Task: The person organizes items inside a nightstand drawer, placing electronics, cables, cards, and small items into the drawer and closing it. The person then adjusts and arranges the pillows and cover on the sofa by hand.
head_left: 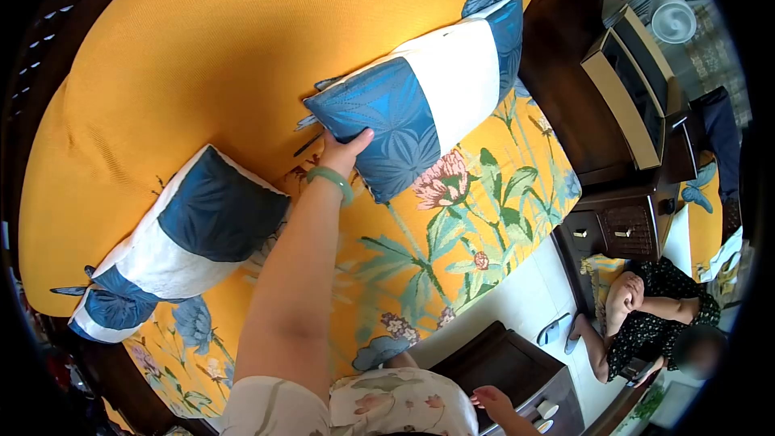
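My left hand (347,152), with a green bangle (329,184) at the wrist, grips the near end of a blue and white pillow (460,85). Its thumb lies on the blue patterned cover and the fingers are hidden underneath. A second blue and white pillow (194,250) lies left of my forearm on the bed. Both pillows are on a yellow sofa-like bed cover (452,250) printed with flowers and butterflies. My right hand (491,400) hangs low by my floral shirt, holding nothing that I can see, its fingers loosely apart.
A dark wooden cabinet (492,363) stands beside my right hand. At right, a seated person (646,315) holds a phone (634,369). Slippers (553,329) lie on the pale floor. A cardboard box (622,101) and a fan (672,18) are at upper right.
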Demonstrator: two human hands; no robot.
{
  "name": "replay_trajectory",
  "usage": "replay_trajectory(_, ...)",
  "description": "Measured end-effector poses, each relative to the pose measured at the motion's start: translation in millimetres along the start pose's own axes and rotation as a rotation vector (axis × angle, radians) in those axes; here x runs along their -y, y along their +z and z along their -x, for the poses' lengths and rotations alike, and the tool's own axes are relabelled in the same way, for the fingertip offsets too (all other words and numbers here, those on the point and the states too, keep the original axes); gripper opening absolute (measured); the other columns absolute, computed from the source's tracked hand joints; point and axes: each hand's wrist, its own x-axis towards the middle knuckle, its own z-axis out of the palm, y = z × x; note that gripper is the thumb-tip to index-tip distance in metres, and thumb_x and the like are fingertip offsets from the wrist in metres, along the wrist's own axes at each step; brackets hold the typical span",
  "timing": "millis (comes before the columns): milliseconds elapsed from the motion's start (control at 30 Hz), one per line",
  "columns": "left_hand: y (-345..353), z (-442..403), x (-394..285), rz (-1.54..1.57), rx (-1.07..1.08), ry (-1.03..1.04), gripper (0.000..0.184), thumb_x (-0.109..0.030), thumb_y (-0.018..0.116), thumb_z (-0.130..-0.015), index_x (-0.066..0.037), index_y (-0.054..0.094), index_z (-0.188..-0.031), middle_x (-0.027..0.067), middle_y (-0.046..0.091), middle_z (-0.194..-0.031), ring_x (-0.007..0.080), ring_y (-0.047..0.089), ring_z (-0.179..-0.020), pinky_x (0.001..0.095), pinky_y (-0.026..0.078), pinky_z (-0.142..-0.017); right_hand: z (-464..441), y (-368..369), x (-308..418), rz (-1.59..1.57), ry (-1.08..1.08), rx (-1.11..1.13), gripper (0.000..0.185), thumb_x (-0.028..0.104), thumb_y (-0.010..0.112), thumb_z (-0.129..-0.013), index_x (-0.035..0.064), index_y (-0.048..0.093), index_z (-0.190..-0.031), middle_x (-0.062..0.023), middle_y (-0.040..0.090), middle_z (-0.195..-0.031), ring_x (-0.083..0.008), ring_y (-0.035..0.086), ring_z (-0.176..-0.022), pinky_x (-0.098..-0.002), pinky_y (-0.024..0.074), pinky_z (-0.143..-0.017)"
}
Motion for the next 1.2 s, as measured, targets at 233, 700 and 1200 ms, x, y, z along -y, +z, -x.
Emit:
replay_trajectory(233, 44, 113, 20, 0.152, 0.391, -0.076, 0.047, -0.016, 0.072, -0.070, -0.002, 0.054, -0.112, 0.0079, 0.058, -0.106, 0.0192, 0.055, -0.096, 0.0321, 0.042, -0.088, 21, 24, 50, -0.139, -0.179, -0.147, 0.015, 0.002, 0.048, -0.085, 0.0020, 0.053, -0.099, -0.0076, 0.061, -0.087, -0.0154, 0.059, -0.079, -0.0261, 0.0472, -0.072)
replay_trajectory(700, -200, 248, 167, -0.376, -0.615, -0.027, 0.039, -0.005, 0.059, -0.074, 0.001, 0.051, -0.112, 0.0171, 0.056, -0.106, 0.0296, 0.053, -0.100, 0.0373, 0.042, -0.088, -92, 14, 254, 0.245, -0.723, -0.254, 0.013, -0.001, 0.045, -0.083, 0.0013, 0.058, -0.085, -0.0060, 0.057, -0.083, -0.0135, 0.053, -0.080, -0.0243, 0.0424, -0.073)
replay_trajectory(1200, -89, -35, 159, -1.521, -0.335, 0.319, 0.051, -0.030, 0.053, -0.083, -0.004, 0.040, -0.125, 0.0205, 0.033, -0.132, 0.0378, 0.034, -0.119, 0.0430, 0.027, -0.099, -370, 199, 529, 1.244, -1.777, -0.138, 0.041, 0.024, 0.053, -0.082, 0.0051, 0.047, -0.118, -0.0126, 0.044, -0.124, -0.0295, 0.038, -0.116, -0.0465, 0.0275, -0.096)
